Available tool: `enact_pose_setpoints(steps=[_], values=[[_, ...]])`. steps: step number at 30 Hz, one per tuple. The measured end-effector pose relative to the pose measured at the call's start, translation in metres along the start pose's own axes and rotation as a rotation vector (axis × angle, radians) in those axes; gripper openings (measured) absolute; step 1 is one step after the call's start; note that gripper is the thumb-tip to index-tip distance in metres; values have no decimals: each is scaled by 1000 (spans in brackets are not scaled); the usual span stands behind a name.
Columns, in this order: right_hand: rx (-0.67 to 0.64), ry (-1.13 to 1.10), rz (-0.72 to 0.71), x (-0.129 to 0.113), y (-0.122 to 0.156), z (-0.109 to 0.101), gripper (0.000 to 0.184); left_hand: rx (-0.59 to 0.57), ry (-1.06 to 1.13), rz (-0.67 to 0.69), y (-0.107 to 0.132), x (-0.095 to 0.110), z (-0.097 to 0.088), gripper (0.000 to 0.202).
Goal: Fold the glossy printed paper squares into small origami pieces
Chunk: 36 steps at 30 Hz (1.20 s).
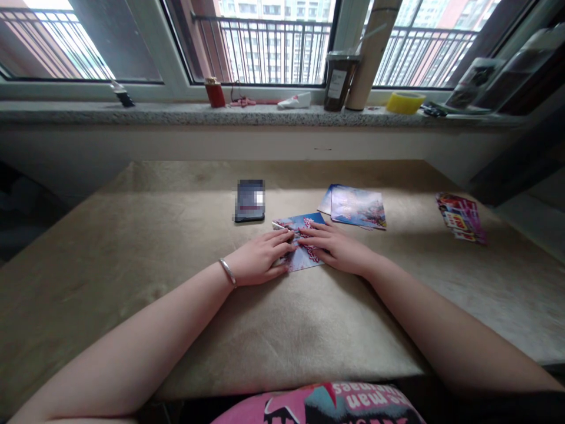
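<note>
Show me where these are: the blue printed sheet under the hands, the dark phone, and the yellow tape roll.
blue printed sheet (302, 260), head view, its lower uncovered part.
dark phone (249, 201), head view, middle of its face.
yellow tape roll (405, 102), head view, its outer side.

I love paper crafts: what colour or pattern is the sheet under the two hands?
The sheet is blue with a pink-red blossom-like print; the head view shows it.
</note>
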State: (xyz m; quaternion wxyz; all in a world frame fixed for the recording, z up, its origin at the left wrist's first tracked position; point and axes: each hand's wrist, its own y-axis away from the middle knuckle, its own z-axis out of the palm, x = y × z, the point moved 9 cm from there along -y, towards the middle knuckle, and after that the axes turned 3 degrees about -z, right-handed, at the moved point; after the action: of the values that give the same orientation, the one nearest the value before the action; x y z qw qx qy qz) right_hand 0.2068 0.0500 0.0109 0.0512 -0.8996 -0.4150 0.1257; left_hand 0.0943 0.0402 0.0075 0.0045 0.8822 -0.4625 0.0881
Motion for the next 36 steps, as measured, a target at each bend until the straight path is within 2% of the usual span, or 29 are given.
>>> enact_pose_setpoints(steps=[11,15,20,25,36], values=[[38,5,33,12,3,-8,40,6,-58,-33,-2,-2,-3,48],[55,37,16,8,5,-14,33,25,-109,-76,0,-7,-6,51],[72,11,18,8,7,-18,26,58,-155,-125,2,-14,-8,64],[100,-62,-14,4,8,-18,21,72,-159,-153,2,-20,-7,61],[-44,-173,-31,6,12,-13,42,68,-130,-113,4,-26,-7,51]])
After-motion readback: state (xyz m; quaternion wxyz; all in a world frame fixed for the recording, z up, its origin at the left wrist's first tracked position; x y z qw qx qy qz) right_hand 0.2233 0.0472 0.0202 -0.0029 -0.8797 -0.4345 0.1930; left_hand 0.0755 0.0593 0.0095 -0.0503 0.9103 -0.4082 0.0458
